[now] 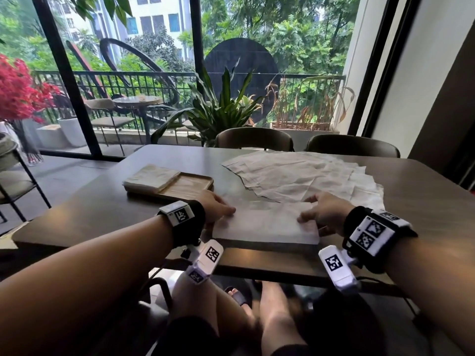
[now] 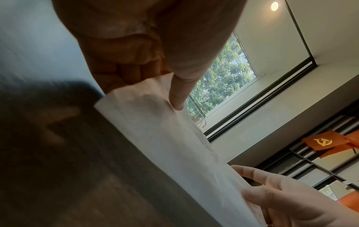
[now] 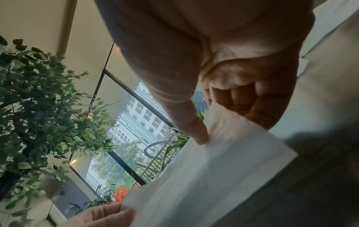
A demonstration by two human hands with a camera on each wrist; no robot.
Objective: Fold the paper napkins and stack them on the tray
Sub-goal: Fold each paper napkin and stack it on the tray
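Observation:
A white paper napkin (image 1: pixel 264 224) lies on the dark table (image 1: pixel 102 209) near its front edge, folded into a wide strip. My left hand (image 1: pixel 221 208) pinches its left end, thumb on top and fingers curled beneath, as the left wrist view shows (image 2: pixel 165 86). My right hand (image 1: pixel 321 214) pinches the right end the same way (image 3: pixel 219 121). A wooden tray (image 1: pixel 190 187) stands at the left back, with a stack of folded napkins (image 1: pixel 151 177) on its left half. A spread pile of unfolded napkins (image 1: pixel 303 176) lies behind my right hand.
Two dark chairs (image 1: pixel 254 137) (image 1: pixel 352 145) stand at the table's far side, with a potted plant (image 1: pixel 221 109) and windows behind. Another chair (image 1: pixel 15 176) is off the left edge. The tray's right half is bare wood.

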